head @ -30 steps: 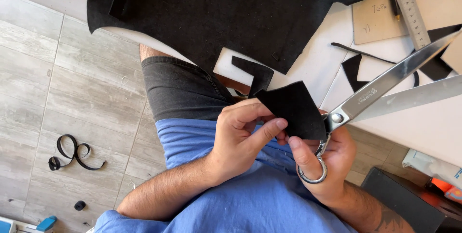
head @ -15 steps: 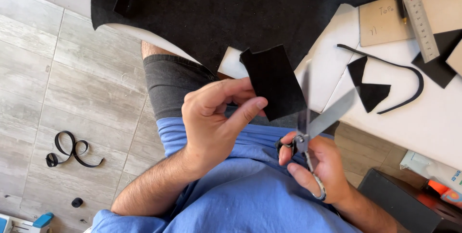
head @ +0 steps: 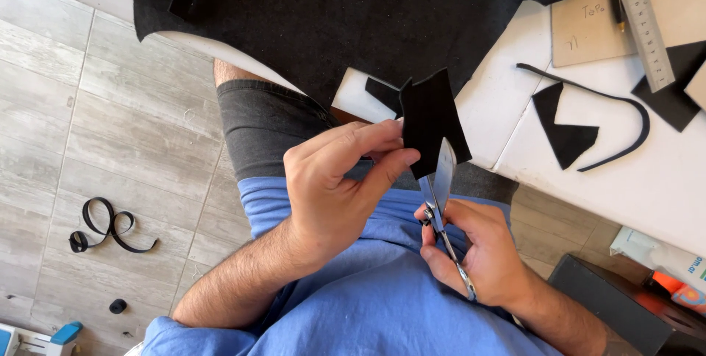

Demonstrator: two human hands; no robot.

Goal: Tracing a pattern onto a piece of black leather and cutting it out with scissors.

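Hiding its lower edge behind scissors [head: 443, 179], matte black notched piece [head: 430, 120] pinched by left hand [head: 334, 190] fingers, right hand [head: 478, 253] curled through handles, loops mostly unseen.

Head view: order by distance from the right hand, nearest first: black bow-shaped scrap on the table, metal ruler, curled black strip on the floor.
From the right hand:
1. Black bow-shaped scrap, on the table just beyond it.
2. Metal ruler, table's far top corner.
3. Curled black strip, floor, far across past the left arm.

The scissors' [head: 445, 201] handles are hidden in the right hand [head: 478, 253].
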